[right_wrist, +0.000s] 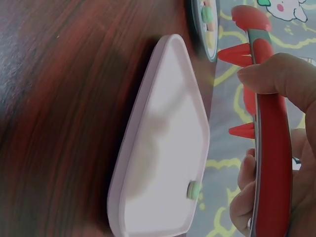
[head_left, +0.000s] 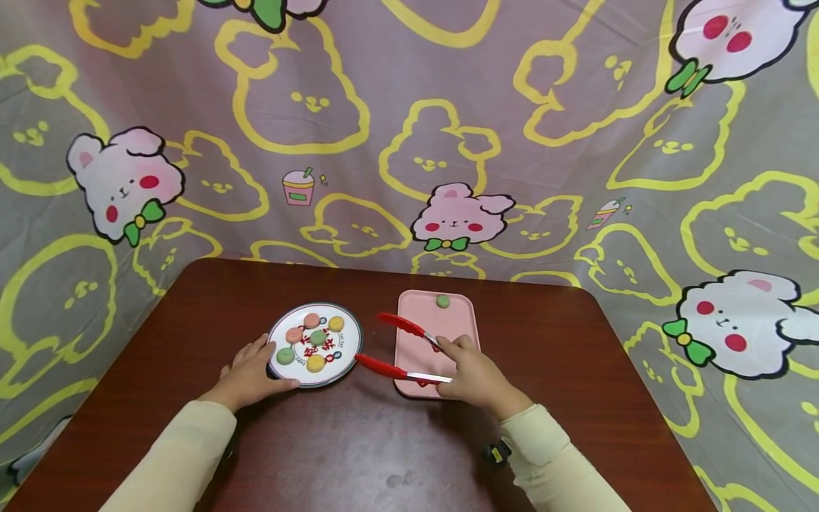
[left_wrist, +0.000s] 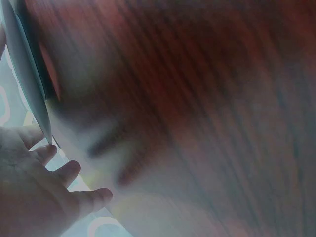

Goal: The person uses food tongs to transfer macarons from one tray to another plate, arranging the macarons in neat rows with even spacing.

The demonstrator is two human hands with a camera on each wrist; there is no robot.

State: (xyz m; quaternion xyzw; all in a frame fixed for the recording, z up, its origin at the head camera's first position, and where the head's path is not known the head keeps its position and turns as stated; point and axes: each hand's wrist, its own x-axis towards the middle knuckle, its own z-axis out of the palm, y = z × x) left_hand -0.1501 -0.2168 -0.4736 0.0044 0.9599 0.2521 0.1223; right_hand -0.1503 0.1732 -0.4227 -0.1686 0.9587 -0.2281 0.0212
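Note:
A white round plate (head_left: 348, 355) with a dark rim holds several pink, green and yellow macarons (head_left: 318, 338). My left hand (head_left: 246, 375) rests against the plate's left edge, its fingers spread; in the left wrist view, fingers of the left hand (left_wrist: 37, 185) touch the rim. My right hand (head_left: 480, 377) grips red-and-silver tongs (head_left: 384, 367) above a pink rectangular tray (head_left: 409, 348). The tongs' red tips are spread apart with nothing between them, pointing toward the plate. One green macaron (head_left: 443, 301) sits at the tray's far end, also visible in the right wrist view.
Plate and tray stand side by side on a dark red-brown wooden table (head_left: 358, 441), with a narrow gap between them. A patterned cloth (head_left: 358, 171) with cartoon animals hangs behind and at both sides of the table.

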